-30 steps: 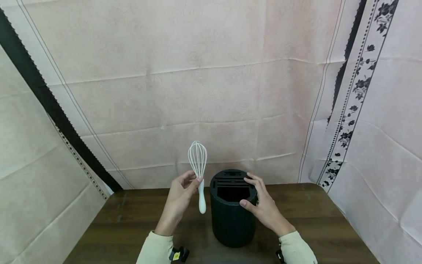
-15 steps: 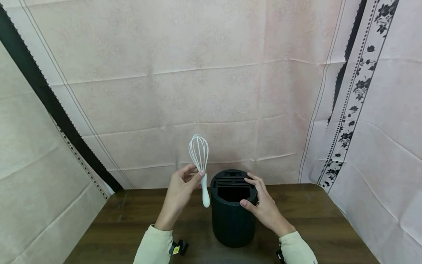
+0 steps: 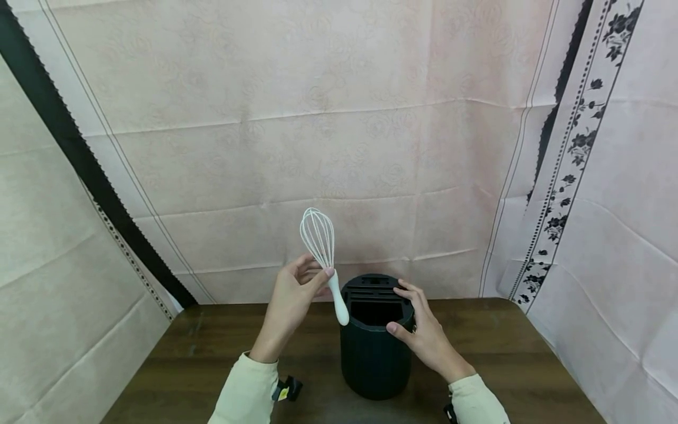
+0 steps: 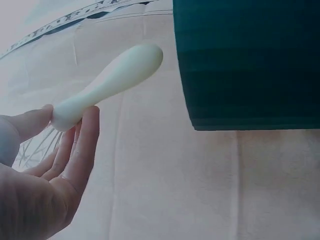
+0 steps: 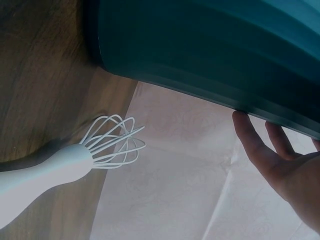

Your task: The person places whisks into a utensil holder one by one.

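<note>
My left hand [image 3: 288, 297] pinches a white whisk [image 3: 339, 301] between thumb and fingertips at the neck, just below the wires. Its wire loops point up and the handle slants down to the right. In the head view the handle's end overlaps the left rim of a dark green round utensil holder [image 3: 375, 368] with slots and a wide opening on top. My right hand [image 3: 430, 335] holds the holder by its right side, thumb at the front rim, fingertips farther back. A second white whisk [image 5: 65, 162] shows below that hand in the right wrist view, hidden in the head view.
The holder stands upright on a brown wooden table [image 3: 222, 359]. Behind the far edge hangs a pale cloth [image 3: 344, 147], with more cloth at both sides. A black strip [image 3: 100, 168] runs down the left, and a floral border [image 3: 569, 176] down the right.
My left hand has risen slightly. The whisk has tilted, its handle end swinging up and right toward the holder. My right hand and the holder stay in place.
</note>
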A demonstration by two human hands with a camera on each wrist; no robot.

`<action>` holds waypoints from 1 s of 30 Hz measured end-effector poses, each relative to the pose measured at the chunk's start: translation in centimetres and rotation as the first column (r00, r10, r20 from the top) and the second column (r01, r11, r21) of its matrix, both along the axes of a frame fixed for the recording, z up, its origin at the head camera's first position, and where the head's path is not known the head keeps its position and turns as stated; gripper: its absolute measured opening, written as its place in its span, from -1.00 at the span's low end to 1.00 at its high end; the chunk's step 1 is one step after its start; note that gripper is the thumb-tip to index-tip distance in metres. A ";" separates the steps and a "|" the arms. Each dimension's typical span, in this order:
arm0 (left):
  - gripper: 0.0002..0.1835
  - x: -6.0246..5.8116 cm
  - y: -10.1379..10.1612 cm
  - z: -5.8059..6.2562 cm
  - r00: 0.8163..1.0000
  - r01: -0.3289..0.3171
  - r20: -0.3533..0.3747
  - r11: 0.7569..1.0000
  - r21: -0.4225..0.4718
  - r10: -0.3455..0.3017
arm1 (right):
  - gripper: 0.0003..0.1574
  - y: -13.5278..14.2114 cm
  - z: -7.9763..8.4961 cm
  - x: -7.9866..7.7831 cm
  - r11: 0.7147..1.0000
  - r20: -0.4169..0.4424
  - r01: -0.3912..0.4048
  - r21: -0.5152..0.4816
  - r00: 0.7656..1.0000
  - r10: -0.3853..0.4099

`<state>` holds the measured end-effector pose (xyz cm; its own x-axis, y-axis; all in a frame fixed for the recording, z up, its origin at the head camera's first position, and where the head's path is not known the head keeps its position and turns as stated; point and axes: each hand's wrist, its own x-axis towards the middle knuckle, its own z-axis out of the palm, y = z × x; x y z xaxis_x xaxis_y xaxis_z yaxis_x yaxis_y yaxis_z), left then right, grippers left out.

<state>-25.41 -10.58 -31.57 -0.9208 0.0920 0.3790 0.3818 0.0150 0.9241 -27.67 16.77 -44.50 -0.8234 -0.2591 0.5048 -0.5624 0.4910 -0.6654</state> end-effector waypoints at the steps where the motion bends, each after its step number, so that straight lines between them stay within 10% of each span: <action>1: -0.47 0.0 0.1 0.2 1.000 -0.002 -0.006 1.000 -0.001 0.002 | -0.14 0.0 0.0 0.0 1.000 -0.001 0.001 -0.002 1.000 -0.001; 15: -0.33 0.1 1.6 1.2 0.997 -0.023 -0.081 1.000 -0.022 0.021 | -0.16 0.0 -0.1 0.0 1.000 -0.015 0.003 -0.008 1.000 -0.004; 30: -0.32 -0.7 2.4 -0.5 0.999 0.001 -0.032 0.996 -0.087 -0.003 | -0.14 0.1 -0.1 -0.1 1.000 -0.034 0.007 -0.006 0.999 -0.007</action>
<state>-26.12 -8.21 -32.07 -0.9082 0.1277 0.3985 0.4111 0.0938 0.9068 -27.78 16.83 -44.58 -0.8073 -0.2506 0.5343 -0.5816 0.4913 -0.6483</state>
